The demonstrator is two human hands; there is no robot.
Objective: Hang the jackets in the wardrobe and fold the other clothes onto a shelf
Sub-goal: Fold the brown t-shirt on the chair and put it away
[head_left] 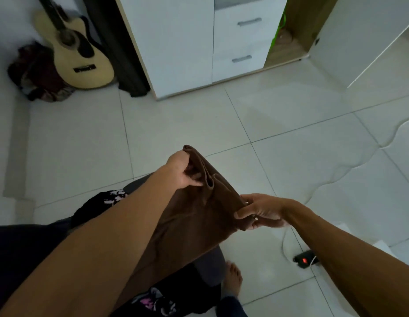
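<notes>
A brown garment (199,216) hangs in front of me, held up by its top edge. My left hand (183,172) grips the far end of that edge, fingers curled into the fabric. My right hand (260,211) pinches the near end, thumb on top. The cloth drapes down over a pile of dark clothes (103,202), one with a pink and white print. The white wardrobe (176,42) stands ahead, with two drawers (244,40) and an open compartment (288,42) on its right.
A guitar (77,49) leans in the left corner beside a heap of dark red cloth (39,74). A black power strip with a red light (305,260) and white cable lies on the tile floor at lower right. A white mattress edge (370,184) is at right. My bare foot (233,277) is below.
</notes>
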